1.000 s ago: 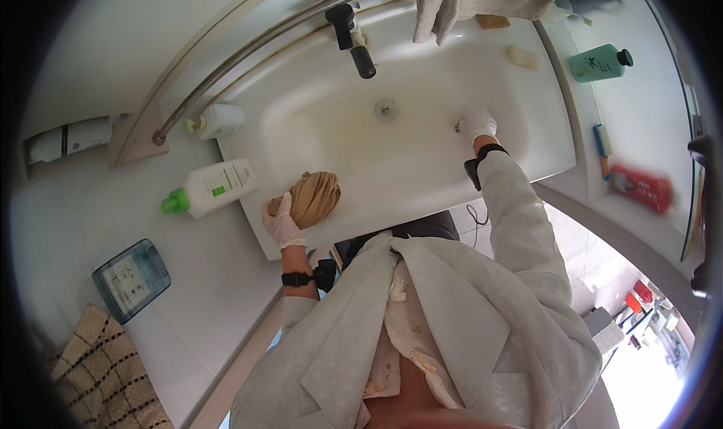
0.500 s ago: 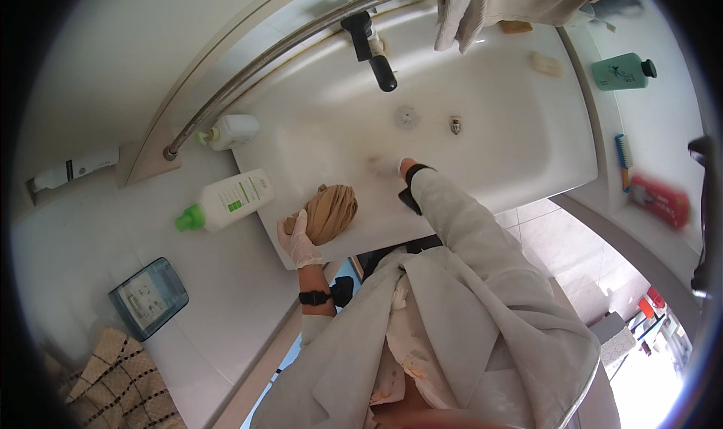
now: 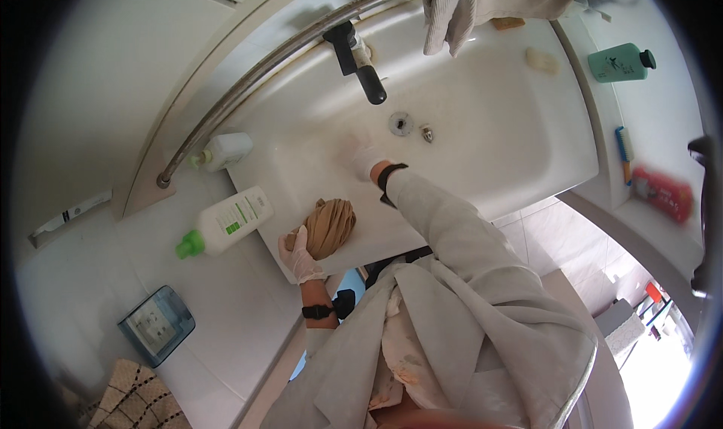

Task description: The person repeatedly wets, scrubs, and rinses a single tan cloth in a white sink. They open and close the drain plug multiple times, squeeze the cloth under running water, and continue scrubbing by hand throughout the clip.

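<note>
From my end, the white, glossy, round-cornered tub (image 3: 520,143) runs its near edge beneath the right forearm and opens out widely to the right; on the left its rim meets a white tiled bench (image 3: 218,361), and things sit closer together. Over to the containers: a white plastic bottle with a green cap (image 3: 232,219) is by that left rim, a white pump bottle (image 3: 228,150) beyond it, both opaque, contents unreadable to me. A translucent blue rectangular box (image 3: 157,325) is farther out on the bench, something pale showing through. Now the brown, pleated, rounded bundle (image 3: 333,229): it's at the tub's near left corner, with my gloved left hand (image 3: 300,259) curled closed on its left end. My gloved right hand (image 3: 366,160) is over the tub's floor, apart from the bundle, near the round metal drain (image 3: 401,124) and small metal plug (image 3: 427,133); its fingers blur, so I can't tell how open.
</note>
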Demonstrator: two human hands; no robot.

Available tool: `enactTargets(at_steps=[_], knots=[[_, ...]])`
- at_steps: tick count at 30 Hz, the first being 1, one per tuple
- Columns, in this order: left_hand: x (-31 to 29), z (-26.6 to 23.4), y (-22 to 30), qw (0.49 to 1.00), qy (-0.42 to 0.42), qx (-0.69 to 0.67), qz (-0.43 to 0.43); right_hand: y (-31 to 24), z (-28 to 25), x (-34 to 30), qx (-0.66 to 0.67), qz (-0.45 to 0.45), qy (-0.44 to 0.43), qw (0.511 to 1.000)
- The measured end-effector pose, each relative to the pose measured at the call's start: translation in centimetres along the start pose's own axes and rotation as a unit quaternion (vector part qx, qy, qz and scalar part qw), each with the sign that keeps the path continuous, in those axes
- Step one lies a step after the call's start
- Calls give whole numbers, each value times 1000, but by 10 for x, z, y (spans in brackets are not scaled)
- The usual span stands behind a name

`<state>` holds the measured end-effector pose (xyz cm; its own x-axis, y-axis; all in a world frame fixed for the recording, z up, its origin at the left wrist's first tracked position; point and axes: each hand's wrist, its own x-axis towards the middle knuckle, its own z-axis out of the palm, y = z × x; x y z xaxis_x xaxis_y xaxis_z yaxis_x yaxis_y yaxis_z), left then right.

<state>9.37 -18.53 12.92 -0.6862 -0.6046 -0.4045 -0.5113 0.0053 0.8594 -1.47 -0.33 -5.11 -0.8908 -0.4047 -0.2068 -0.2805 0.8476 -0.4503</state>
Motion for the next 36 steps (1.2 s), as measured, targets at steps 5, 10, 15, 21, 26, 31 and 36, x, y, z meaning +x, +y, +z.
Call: enactTargets(at_steps=[5, 10, 15, 21, 26, 31, 36], knots=[[-1, 7, -1, 1000, -7, -3, -17, 61, -34, -14, -165, 148, 7, 975], [11, 23, 0, 998, -46, 25, -21, 96, -46, -55, -6, 261, -105, 960], [46, 46, -24, 988, -86, 76, 101, 151, -42, -102, 10, 267, -123, 956], [81, 82, -43, 810, -212, 465, 289, 154, -83, -123, 91, 325, 1, 941], [72, 87, 15, 670, -229, 578, 407, 123, -127, -134, 452, 355, 187, 797], [61, 130, 87, 870, -455, 110, 152, 86, -142, -114, 738, 283, 221, 571], [36, 187, 129, 870, -476, -124, 26, 64, -151, -88, 867, 201, 127, 438]])
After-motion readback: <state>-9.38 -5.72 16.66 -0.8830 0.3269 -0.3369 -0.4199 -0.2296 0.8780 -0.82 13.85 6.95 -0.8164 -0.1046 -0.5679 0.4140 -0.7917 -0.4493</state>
